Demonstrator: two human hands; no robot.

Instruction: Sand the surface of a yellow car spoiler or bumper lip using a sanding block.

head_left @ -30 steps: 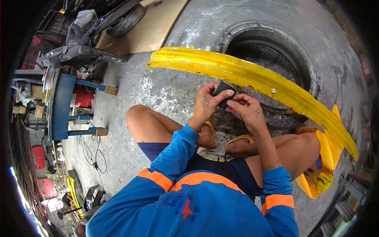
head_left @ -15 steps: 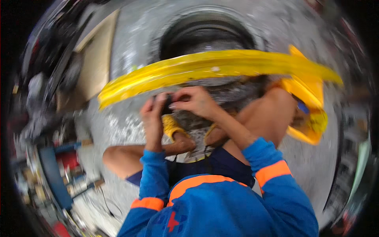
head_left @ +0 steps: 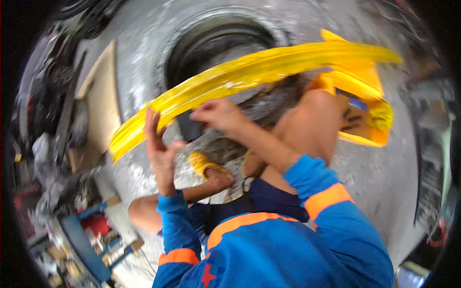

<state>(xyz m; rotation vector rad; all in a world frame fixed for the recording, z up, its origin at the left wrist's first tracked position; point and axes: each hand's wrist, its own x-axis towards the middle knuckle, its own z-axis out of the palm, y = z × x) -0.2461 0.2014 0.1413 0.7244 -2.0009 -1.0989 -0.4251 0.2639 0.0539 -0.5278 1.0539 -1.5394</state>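
Note:
A long, glossy, curved yellow panel stretches across in front of me, above my feet. My left hand has its fingers spread, the fingertips at the panel's lower edge near its left end; whether they touch it, I cannot tell. My right hand is closed in a pinch just below the panel's middle. A dark, flat, squarish piece hangs at its fingertips, and motion blur hides its exact kind.
A large tyre lies on the grey floor behind the panel. To the right stands a yellow bin with a crumpled yellow thing inside. A tan board and a blue metal frame are on the left. My yellow clogs are below.
My hands were together around a dark piece and have come apart. The left hand has opened and moved left to the panel's edge. The whole view has shifted.

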